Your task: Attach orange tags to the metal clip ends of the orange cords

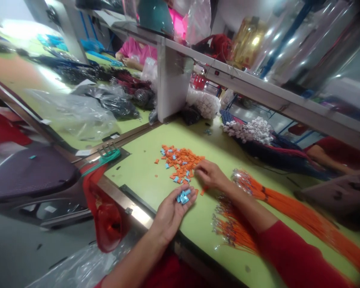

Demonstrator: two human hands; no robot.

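Observation:
Palm up near the table's front edge, my left hand [175, 208] cups several small light-blue plastic pieces [183, 197]. Just beyond it lies a loose pile of small orange plastic pieces [183, 158], with more blue ones mixed in. My right hand [209, 173] is at the pile's right edge, fingers curled together and pointing down. Whatever its fingertips may pinch is too small and hidden to make out. A few orange pieces [203, 190] lie apart between my two hands. Under and beside my right forearm are bundles of orange wires [276, 200] with shiny ends.
A green cord is wound on a pronged holder [108, 152] at the table's left corner. Bundled dark cables with white connectors [252, 130] lie at the back right. Plastic bags [84, 110] cover part of the left table. A shelf post [172, 88] stands behind; other people sit beyond.

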